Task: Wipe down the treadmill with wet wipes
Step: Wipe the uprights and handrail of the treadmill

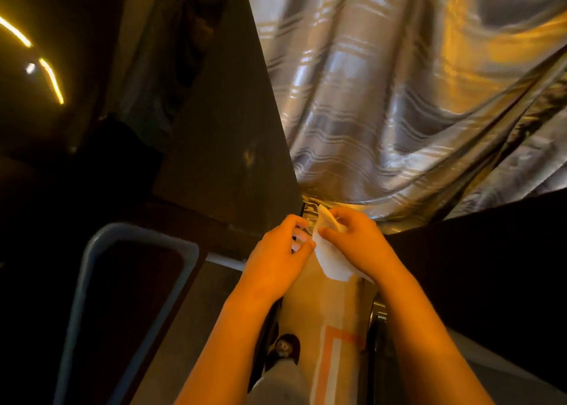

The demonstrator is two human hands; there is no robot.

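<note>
Wet wipe (329,260) held at centre, long axis run 11-to-5 o'clock, lower end hung free. Upper part pinched by right hand (359,242) at wipe's 3 o'clock. Left hand (276,260) at 9 o'clock, fingers curled, thumb laid against wipe edge; grip could not be told. Striped curtain (399,98) at 12 o'clock.

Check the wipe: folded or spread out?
Partly spread: the wet wipe hangs as a creased sheet, bunched on top where the right hand pinches it. The left hand touches its edge, grip unclear.
</note>
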